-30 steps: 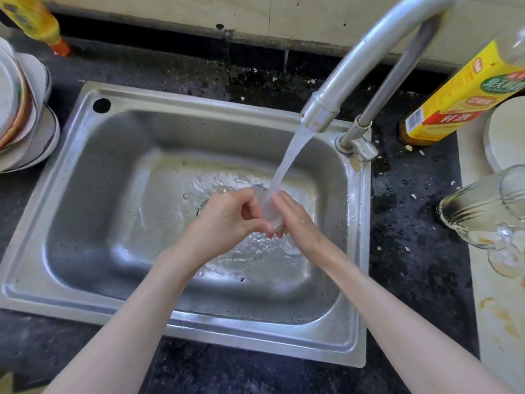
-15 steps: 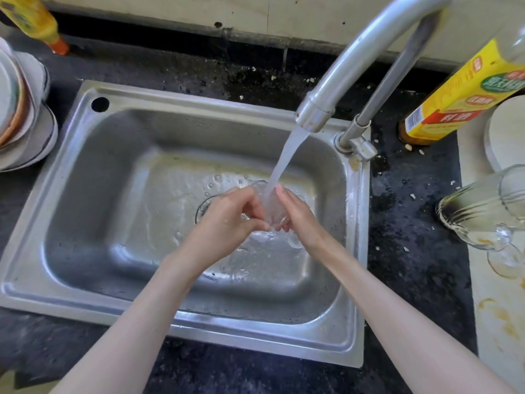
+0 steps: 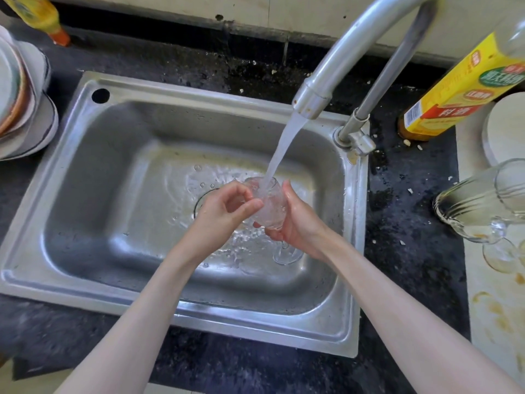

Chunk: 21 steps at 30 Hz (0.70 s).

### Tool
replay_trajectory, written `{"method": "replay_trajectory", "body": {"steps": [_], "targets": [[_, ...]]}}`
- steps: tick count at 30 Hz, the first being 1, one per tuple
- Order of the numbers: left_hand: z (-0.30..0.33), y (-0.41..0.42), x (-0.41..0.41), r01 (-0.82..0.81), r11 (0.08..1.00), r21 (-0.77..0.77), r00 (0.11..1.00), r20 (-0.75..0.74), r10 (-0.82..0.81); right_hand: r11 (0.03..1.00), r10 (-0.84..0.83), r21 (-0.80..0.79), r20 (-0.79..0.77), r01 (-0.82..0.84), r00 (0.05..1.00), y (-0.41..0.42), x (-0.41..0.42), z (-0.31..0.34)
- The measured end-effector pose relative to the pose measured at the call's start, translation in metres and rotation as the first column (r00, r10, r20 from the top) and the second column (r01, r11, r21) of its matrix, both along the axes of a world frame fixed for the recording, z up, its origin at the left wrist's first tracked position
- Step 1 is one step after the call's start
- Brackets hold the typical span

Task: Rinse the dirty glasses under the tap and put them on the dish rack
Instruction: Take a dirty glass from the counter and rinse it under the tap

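A clear stemmed glass [image 3: 270, 207] is held upright over the steel sink [image 3: 85, 223], and the stream from the tap [image 3: 312, 92] pours into its bowl. My right hand [image 3: 301, 223] grips the bowl from the right, with the stem and foot hanging below it. My left hand [image 3: 224, 211] has curled fingers at the glass's left side and its thumb lies against the bowl. A second, dirty stemmed glass [image 3: 483, 206] lies on its side on the counter at the right edge.
A stack of plates [image 3: 20, 103] stands left of the sink. A yellow-labelled bottle [image 3: 460, 89] and a round white board [image 3: 505, 129] are behind the tap base at the right. An orange-capped yellow bottle [image 3: 42, 18] is at the back left. The pale counter on the right is stained.
The glass has been turned more upright, so the water now runs into its bowl. My left hand's fingers have loosened and shifted to the glass's left side.
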<state>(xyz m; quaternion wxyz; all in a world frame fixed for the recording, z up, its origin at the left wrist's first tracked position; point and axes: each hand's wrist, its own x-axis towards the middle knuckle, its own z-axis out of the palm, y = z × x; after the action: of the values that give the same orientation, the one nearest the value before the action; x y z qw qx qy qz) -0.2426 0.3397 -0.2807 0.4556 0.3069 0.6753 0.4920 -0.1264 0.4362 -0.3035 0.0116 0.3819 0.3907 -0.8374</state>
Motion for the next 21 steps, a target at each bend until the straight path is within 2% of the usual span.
{"method": "replay_trajectory", "body": {"steps": [2, 4, 6, 7, 8, 9, 11, 13, 16, 18, 21], "targets": [[-0.003, -0.001, 0.001, -0.049, 0.998, -0.028, 0.999, 0.013, 0.049, 0.998, 0.058, -0.038, 0.000, -0.058, 0.998, 0.001, 0.002, 0.004], [-0.009, -0.003, 0.002, -0.125, 0.990, -0.064, 0.988, 0.085, 0.130, 0.986, 0.167, -0.022, 0.067, -0.165, 0.984, 0.006, 0.006, 0.011], [-0.016, -0.002, 0.002, -0.226, 0.968, -0.110, 0.945, 0.214, 0.245, 0.936, 0.313, 0.100, 0.204, -0.338, 0.928, 0.014, 0.010, 0.022], [-0.018, -0.001, 0.001, -0.272, 0.953, -0.131, 0.913, 0.277, 0.298, 0.879, 0.383, 0.187, 0.266, -0.438, 0.884, 0.018, 0.011, 0.028], [-0.020, 0.000, -0.002, -0.309, 0.939, -0.148, 0.876, 0.339, 0.342, 0.821, 0.428, 0.261, 0.308, -0.508, 0.850, 0.022, 0.011, 0.034], [-0.020, 0.000, -0.004, -0.334, 0.929, -0.161, 0.837, 0.403, 0.371, 0.802, 0.436, 0.291, 0.312, -0.522, 0.844, 0.025, 0.011, 0.039], [-0.020, 0.000, -0.008, -0.365, 0.912, -0.187, 0.766, 0.496, 0.409, 0.842, 0.399, 0.259, 0.291, -0.473, 0.870, 0.027, 0.006, 0.048], [-0.020, 0.000, -0.011, -0.411, 0.880, -0.238, 0.712, 0.519, 0.473, 0.894, 0.341, 0.200, 0.276, -0.401, 0.899, 0.028, 0.000, 0.053], [-0.024, -0.003, -0.019, -0.490, 0.802, -0.341, 0.578, 0.562, 0.592, 0.985, 0.160, 0.028, 0.173, -0.168, 0.972, 0.030, -0.005, 0.052], [-0.026, -0.007, -0.025, -0.517, 0.751, -0.410, 0.456, 0.611, 0.647, 0.994, 0.034, -0.106, 0.090, -0.024, 0.995, 0.031, -0.007, 0.050], [-0.027, -0.010, -0.027, -0.534, 0.712, -0.456, 0.369, 0.632, 0.682, 0.981, -0.029, -0.192, 0.003, 0.029, 1.000, 0.026, -0.009, 0.047]]}}
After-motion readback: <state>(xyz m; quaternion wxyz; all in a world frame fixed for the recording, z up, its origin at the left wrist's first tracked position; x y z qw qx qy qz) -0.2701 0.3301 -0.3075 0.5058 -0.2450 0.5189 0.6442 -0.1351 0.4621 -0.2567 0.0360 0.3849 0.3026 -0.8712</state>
